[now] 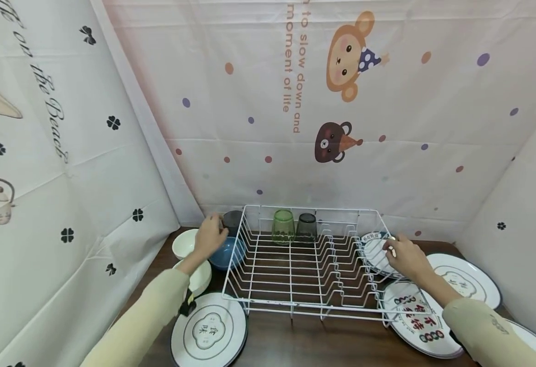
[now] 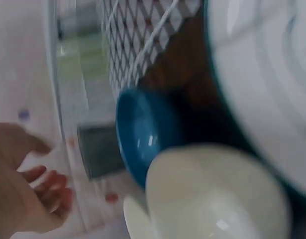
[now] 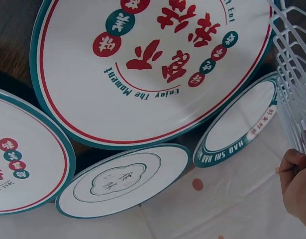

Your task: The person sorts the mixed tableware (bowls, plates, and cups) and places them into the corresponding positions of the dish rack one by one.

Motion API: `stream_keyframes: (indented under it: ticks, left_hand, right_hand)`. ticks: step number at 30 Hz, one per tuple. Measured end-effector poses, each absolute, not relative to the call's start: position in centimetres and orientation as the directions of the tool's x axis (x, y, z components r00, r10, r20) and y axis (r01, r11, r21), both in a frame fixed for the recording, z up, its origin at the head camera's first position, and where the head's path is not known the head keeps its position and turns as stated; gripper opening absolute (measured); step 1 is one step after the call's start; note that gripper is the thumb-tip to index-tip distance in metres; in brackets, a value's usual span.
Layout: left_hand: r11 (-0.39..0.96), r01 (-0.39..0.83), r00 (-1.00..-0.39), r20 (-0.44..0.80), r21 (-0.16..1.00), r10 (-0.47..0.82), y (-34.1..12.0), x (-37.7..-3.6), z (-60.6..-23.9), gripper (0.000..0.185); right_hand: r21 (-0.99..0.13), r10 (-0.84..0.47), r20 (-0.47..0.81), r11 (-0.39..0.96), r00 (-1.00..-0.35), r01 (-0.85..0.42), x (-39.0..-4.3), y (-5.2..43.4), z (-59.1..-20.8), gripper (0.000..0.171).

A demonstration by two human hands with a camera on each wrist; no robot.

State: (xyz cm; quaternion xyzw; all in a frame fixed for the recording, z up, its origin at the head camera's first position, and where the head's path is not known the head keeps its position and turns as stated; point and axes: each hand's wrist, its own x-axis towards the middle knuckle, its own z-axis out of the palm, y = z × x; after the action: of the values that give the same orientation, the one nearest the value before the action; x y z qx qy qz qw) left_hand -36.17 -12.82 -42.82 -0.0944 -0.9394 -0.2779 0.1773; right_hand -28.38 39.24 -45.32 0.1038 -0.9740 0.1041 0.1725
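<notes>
Left hand (image 1: 210, 235) is open w/ loose fingers, holding nothing, next to the dark cup (image 1: 232, 222) & blue bowl (image 1: 227, 253). Right hand (image 1: 405, 256) pinches the small plate (image 1: 374, 250) at the rack (image 1: 295, 265) edge.

Both arms stretched forward, left hand (image 1: 210, 235) with fingers loosely curled, right hand (image 1: 405, 256) with fingertips pinched together

Bowls (image 1: 194, 255) lie left of the rack (image 1: 304, 265), plates (image 1: 433, 306) right, two cups (image 1: 295, 227) seemingly inside.
</notes>
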Motion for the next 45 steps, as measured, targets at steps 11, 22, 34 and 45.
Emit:
stream_keyframes:
  ticks: [11, 22, 34, 45]
  left_hand:
    - [0.847, 0.088, -0.994, -0.01, 0.524, 0.109, -13.5, -43.1, -44.8, 0.109]
    - [0.809, 0.11, -0.994, 0.043, 0.578, 0.104, -14.3, -44.4, -45.9, 0.098]
    - [0.81, 0.047, -0.989, 0.14, 0.585, -0.043, -13.2, -43.9, -45.4, 0.094]
    - [0.82, 0.204, -0.947, 0.32, 0.534, 0.027, -15.2, -40.4, -38.8, 0.101]
  right_hand:
    - [-0.196, -0.056, 0.376, 0.971, -0.925, -0.138, -28.3, 38.8, -45.8, 0.01]
    - [-0.164, -0.055, 0.37, 0.979, -0.928, -0.124, -29.3, 37.5, -46.2, 0.009]
    - [-0.23, -0.005, 0.359, 0.969, -0.933, -0.094, -28.6, 38.7, -46.4, 0.013]
    - [-0.234, -0.009, 0.39, 0.966, -0.921, -0.108, -28.4, 38.4, -46.0, 0.012]
